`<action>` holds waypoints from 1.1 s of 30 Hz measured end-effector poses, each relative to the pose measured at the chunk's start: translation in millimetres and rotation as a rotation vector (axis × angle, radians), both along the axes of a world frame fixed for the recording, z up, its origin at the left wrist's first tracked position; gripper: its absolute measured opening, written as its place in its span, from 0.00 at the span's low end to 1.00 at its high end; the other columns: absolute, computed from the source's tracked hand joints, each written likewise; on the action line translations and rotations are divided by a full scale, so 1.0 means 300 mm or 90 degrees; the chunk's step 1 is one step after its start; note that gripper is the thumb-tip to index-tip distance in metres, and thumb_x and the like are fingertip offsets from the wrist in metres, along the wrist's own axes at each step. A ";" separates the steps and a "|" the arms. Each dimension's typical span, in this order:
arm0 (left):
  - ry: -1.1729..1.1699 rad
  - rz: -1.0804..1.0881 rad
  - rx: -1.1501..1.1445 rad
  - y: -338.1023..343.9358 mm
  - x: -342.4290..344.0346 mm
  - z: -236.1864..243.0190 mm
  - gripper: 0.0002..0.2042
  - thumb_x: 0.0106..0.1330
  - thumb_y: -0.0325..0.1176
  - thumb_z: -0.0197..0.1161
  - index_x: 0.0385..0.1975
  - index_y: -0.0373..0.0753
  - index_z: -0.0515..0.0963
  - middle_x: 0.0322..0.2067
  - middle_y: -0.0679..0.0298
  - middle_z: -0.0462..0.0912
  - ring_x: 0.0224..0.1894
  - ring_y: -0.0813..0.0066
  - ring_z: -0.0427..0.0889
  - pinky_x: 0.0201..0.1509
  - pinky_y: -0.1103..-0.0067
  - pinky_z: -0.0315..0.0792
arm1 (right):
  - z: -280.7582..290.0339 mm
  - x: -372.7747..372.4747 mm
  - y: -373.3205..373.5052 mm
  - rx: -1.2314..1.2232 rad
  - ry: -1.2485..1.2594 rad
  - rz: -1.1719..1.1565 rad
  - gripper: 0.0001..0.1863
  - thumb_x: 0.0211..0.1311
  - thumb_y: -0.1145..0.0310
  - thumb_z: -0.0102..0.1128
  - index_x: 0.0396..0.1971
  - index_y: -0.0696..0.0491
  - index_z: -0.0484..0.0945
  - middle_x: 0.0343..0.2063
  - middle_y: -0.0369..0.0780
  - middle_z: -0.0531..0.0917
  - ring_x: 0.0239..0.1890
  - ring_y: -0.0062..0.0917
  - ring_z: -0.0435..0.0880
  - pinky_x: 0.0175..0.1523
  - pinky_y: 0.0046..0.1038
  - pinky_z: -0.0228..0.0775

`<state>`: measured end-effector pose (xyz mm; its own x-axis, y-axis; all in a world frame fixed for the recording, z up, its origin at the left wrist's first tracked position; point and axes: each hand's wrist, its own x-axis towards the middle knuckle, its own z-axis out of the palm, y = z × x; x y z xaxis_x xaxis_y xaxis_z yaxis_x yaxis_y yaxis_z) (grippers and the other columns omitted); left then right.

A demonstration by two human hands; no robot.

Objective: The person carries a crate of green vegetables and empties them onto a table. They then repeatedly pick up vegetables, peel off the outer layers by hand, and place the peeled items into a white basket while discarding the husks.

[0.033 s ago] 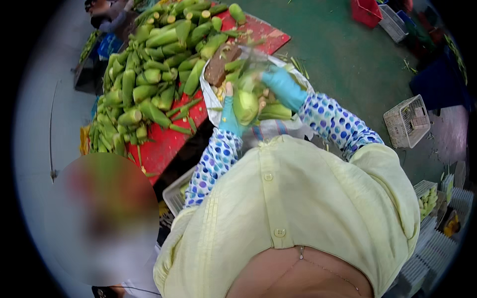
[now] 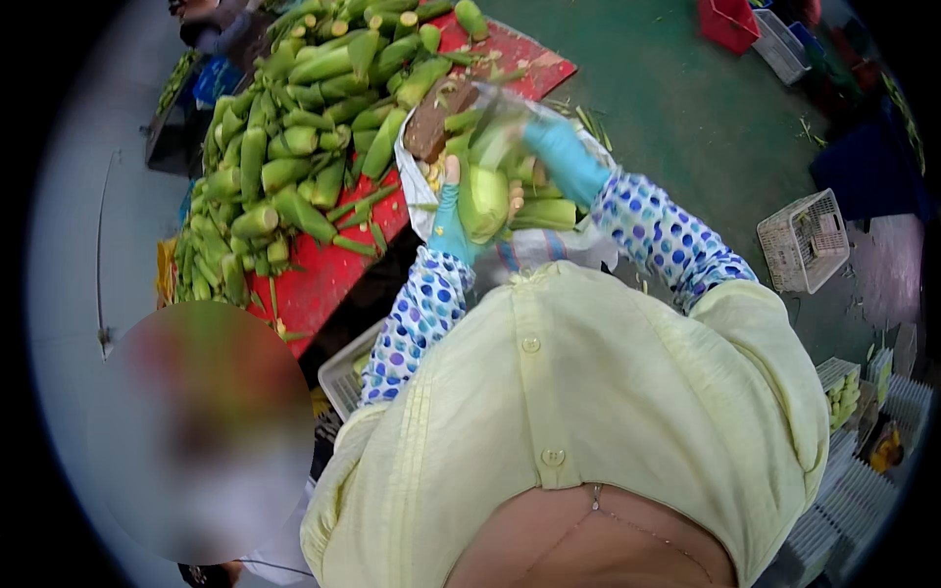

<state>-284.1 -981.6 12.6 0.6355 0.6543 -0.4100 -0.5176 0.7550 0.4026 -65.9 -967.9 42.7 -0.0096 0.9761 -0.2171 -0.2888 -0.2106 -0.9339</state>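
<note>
My left hand [image 2: 454, 220], in a turquoise fingerless glove, is wrapped round a green ear of corn [image 2: 483, 204] in its husk. Its thumb lies on the near-left side and the fingertips show on the right. My right hand [image 2: 557, 157], gloved alike, is smeared by motion just beyond the corn. It is closed on what looks like a flat grey blade [image 2: 498, 106], too blurred to tell its exact kind. Beside the hands a brown block [image 2: 429, 127] sits at the edge of a white woven sack [image 2: 417, 201], with husked corn and trimmings in the sack's opening.
A large heap of corn [image 2: 323, 127] covers the red table [image 2: 323, 304] on the left. Below it stands a white crate [image 2: 341, 382]. A person, partly blurred out, is at lower left. At right are another white crate [image 2: 804, 240], a red basket [image 2: 728, 24] and stacked trays [image 2: 833, 510].
My right hand and the blurred grey blade have shifted slightly. The left hand keeps its hold on the corn, and the whole view has moved a little.
</note>
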 end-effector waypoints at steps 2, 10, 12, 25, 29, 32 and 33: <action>-0.027 -0.002 -0.011 -0.039 -0.057 0.005 0.44 0.65 0.72 0.57 0.70 0.40 0.67 0.55 0.40 0.79 0.47 0.51 0.86 0.49 0.63 0.85 | -0.045 0.094 0.116 -0.050 0.024 -0.101 0.12 0.68 0.61 0.63 0.43 0.54 0.84 0.34 0.36 0.84 0.29 0.19 0.79 0.31 0.21 0.72; -0.342 0.124 -0.066 -0.169 -0.190 -0.024 0.42 0.67 0.66 0.61 0.71 0.38 0.66 0.63 0.40 0.74 0.60 0.42 0.78 0.62 0.53 0.77 | -0.320 0.271 0.251 -0.051 -0.430 0.047 0.27 0.66 0.50 0.69 0.51 0.59 0.82 0.36 0.38 0.85 0.32 0.23 0.82 0.33 0.26 0.77; -0.183 0.192 -0.057 -0.181 -0.178 -0.022 0.42 0.66 0.66 0.62 0.68 0.37 0.67 0.60 0.43 0.77 0.59 0.45 0.79 0.62 0.53 0.78 | -0.271 0.210 0.189 0.051 -0.480 0.098 0.39 0.59 0.42 0.74 0.59 0.59 0.79 0.40 0.39 0.86 0.34 0.21 0.82 0.34 0.25 0.77; 0.224 0.048 0.357 -0.104 -0.102 0.050 0.30 0.63 0.29 0.73 0.66 0.35 0.71 0.54 0.63 0.82 0.55 0.71 0.82 0.60 0.72 0.77 | 0.013 -0.103 -0.026 -0.076 -0.142 0.345 0.39 0.57 0.59 0.78 0.63 0.65 0.72 0.46 0.43 0.87 0.46 0.23 0.85 0.49 0.25 0.77; 0.222 -0.030 0.367 -0.083 -0.121 0.039 0.34 0.60 0.30 0.76 0.67 0.35 0.68 0.55 0.60 0.81 0.56 0.68 0.82 0.60 0.71 0.77 | -0.011 -0.085 -0.036 -0.089 -0.152 0.312 0.35 0.56 0.63 0.77 0.60 0.63 0.72 0.41 0.39 0.86 0.36 0.17 0.82 0.36 0.21 0.74; 0.201 -0.076 0.378 -0.076 -0.150 0.056 0.37 0.59 0.31 0.77 0.68 0.34 0.67 0.57 0.58 0.81 0.58 0.66 0.81 0.62 0.70 0.76 | -0.051 -0.080 -0.039 -0.083 -0.085 0.273 0.32 0.57 0.64 0.77 0.57 0.61 0.73 0.37 0.37 0.85 0.31 0.17 0.82 0.31 0.19 0.71; 0.190 -0.061 0.375 -0.079 -0.164 0.055 0.37 0.59 0.31 0.77 0.69 0.35 0.66 0.58 0.58 0.80 0.59 0.66 0.80 0.63 0.69 0.76 | -0.050 -0.088 -0.046 -0.089 -0.085 0.240 0.28 0.58 0.65 0.76 0.54 0.57 0.73 0.34 0.36 0.85 0.27 0.15 0.80 0.27 0.18 0.67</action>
